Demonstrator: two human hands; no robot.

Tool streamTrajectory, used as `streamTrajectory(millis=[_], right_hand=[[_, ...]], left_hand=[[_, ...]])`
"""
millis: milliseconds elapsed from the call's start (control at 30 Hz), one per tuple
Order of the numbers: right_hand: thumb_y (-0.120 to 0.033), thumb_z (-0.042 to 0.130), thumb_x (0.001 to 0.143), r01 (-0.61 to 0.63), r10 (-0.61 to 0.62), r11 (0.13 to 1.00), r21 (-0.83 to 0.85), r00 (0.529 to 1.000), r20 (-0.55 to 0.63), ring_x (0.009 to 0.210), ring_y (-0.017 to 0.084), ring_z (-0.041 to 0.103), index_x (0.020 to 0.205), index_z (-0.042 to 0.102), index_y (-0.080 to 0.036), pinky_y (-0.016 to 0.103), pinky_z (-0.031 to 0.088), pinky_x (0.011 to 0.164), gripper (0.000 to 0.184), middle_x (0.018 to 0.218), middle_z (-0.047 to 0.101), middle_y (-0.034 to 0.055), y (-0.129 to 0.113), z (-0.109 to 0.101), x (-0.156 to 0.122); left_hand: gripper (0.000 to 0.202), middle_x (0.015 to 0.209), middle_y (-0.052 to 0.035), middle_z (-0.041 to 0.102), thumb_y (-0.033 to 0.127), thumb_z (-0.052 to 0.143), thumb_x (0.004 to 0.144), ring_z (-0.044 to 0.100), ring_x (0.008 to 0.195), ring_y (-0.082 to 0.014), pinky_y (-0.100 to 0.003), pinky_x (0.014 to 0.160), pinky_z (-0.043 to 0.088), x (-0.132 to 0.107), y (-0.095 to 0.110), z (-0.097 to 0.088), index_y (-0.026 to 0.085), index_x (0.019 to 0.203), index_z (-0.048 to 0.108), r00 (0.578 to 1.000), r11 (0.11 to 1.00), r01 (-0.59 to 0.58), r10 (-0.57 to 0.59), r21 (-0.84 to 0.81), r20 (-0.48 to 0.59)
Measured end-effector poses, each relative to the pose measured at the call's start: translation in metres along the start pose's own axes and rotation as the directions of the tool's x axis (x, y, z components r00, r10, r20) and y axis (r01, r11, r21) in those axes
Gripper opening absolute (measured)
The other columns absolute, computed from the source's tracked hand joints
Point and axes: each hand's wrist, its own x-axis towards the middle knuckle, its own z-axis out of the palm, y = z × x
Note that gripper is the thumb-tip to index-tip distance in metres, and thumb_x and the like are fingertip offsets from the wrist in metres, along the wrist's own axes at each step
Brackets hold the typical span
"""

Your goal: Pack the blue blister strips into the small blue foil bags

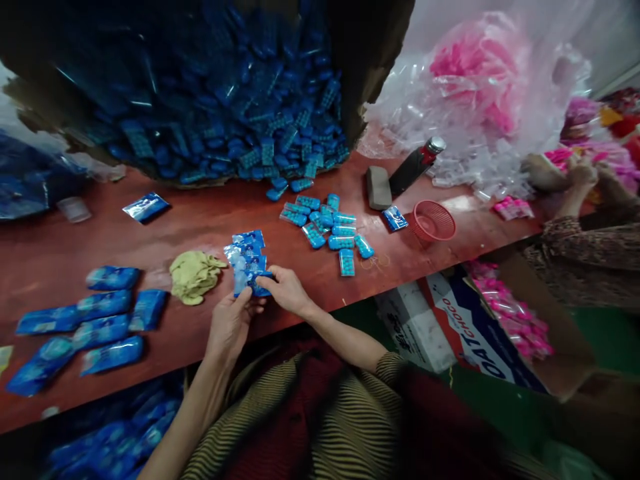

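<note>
My left hand [233,320] pinches the near edge of a blue printed plastic packet [253,283] with thumb and fingers. From the other side, my right hand [287,290] is closed on the same packet's right part. Under and just beyond it lies a fanned stack of flat blue printed packets [247,245]. A crumpled yellow-green cloth [196,277] rests left of my hands. Further left are several filled blue packets [104,303]. To the right lies a loose group of small clear containers [343,232] with blue contents.
A large open carton [383,60] full of blue containers stands at the back. Nearby are a bottle [417,163], a grey block [379,188] and a red basket [434,221]. A co-worker's hands [583,177] are at far right. Boxes stand below the table's edge.
</note>
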Motion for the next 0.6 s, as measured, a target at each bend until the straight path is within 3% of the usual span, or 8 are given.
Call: streamTrajectory(millis=[100, 200, 233, 300, 367, 467, 600], right_hand=[[-0.04, 0.047, 0.086, 0.064, -0.06, 0.977, -0.202, 0.998, 0.022, 0.058, 0.009, 0.045, 0.061, 0.054, -0.017, 0.02, 0.033, 0.055, 0.034, 0.057, 0.048, -0.0053, -0.005, -0.007, -0.002], [-0.038, 0.043, 0.09, 0.144, -0.111, 0.914, -0.38, 0.988, 0.107, 0.068, 0.011, 0.052, 0.08, 0.061, -0.018, 0.021, 0.038, 0.063, 0.029, 0.074, 0.06, -0.002, -0.012, -0.033, 0.004], [-0.039, 0.046, 0.09, 0.124, -0.132, 0.861, -0.494, 0.991, 0.018, 0.076, 0.013, 0.054, 0.088, 0.062, -0.019, 0.023, 0.039, 0.068, 0.025, 0.084, 0.063, 0.0005, -0.013, -0.045, 0.009], [-0.04, 0.049, 0.089, -0.03, -0.206, 0.69, -0.723, 0.949, -0.237, 0.089, 0.02, 0.053, 0.099, 0.06, -0.016, 0.029, 0.039, 0.075, 0.029, 0.099, 0.061, 0.0097, -0.011, -0.068, 0.024], [-0.036, 0.051, 0.088, -0.177, -0.239, 0.517, -0.837, 0.909, -0.341, 0.095, 0.027, 0.051, 0.1, 0.06, -0.011, 0.035, 0.038, 0.076, 0.03, 0.102, 0.058, 0.0173, -0.004, -0.084, 0.038], [-0.028, 0.051, 0.088, -0.182, -0.258, 0.385, -0.905, 0.92, -0.294, 0.095, 0.029, 0.049, 0.1, 0.061, -0.013, 0.039, 0.037, 0.077, 0.022, 0.1, 0.057, 0.0174, 0.007, -0.085, 0.045], [-0.026, 0.053, 0.086, 0.031, -0.248, 0.395, -0.918, 0.966, -0.074, 0.095, 0.028, 0.048, 0.107, 0.061, -0.019, 0.039, 0.037, 0.078, 0.023, 0.1, 0.057, 0.0127, 0.016, -0.066, 0.028]], left_hand=[[0.036, 0.061, -0.0006, 0.063, 0.028, 0.08, 0.05, 0.056, 0.049, -0.0095, -0.018, 0.043, 0.043, -0.001, 0.0, 0.0, 0.011, 0.078, 0.065, 1.0, 1.0, 0.002, -0.002, 0.016, -0.013], [0.034, 0.057, 0.0005, 0.06, 0.031, 0.08, 0.052, 0.054, 0.047, -0.0081, -0.017, 0.041, 0.04, -0.002, -0.003, 0.001, 0.012, 0.074, 0.062, 0.999, 0.999, 0.033, -0.033, -0.014, -0.017], [0.033, 0.056, 0.0008, 0.059, 0.033, 0.08, 0.054, 0.053, 0.046, -0.0078, -0.017, 0.04, 0.04, -0.003, -0.004, 0.001, 0.012, 0.073, 0.061, 0.998, 0.998, 0.054, -0.054, -0.033, -0.008], [0.032, 0.054, 0.0018, 0.057, 0.036, 0.078, 0.059, 0.052, 0.046, -0.0072, -0.016, 0.039, 0.038, -0.005, -0.005, 0.002, 0.014, 0.072, 0.059, 0.995, 0.991, 0.101, -0.101, -0.085, 0.003], [0.03, 0.053, 0.0029, 0.055, 0.037, 0.077, 0.063, 0.051, 0.046, -0.0068, -0.015, 0.038, 0.037, -0.008, -0.005, 0.002, 0.016, 0.072, 0.057, 0.991, 0.98, 0.135, -0.136, -0.146, 0.002], [0.026, 0.053, 0.0037, 0.053, 0.035, 0.073, 0.069, 0.05, 0.046, -0.0061, -0.014, 0.038, 0.037, -0.013, -0.004, 0.003, 0.017, 0.073, 0.055, 0.985, 0.96, 0.16, -0.169, -0.228, -0.02], [0.022, 0.051, 0.0039, 0.051, 0.034, 0.068, 0.075, 0.049, 0.044, -0.0055, -0.013, 0.037, 0.036, -0.017, -0.001, 0.002, 0.017, 0.072, 0.054, 0.967, 0.928, 0.225, -0.251, -0.299, -0.052]])
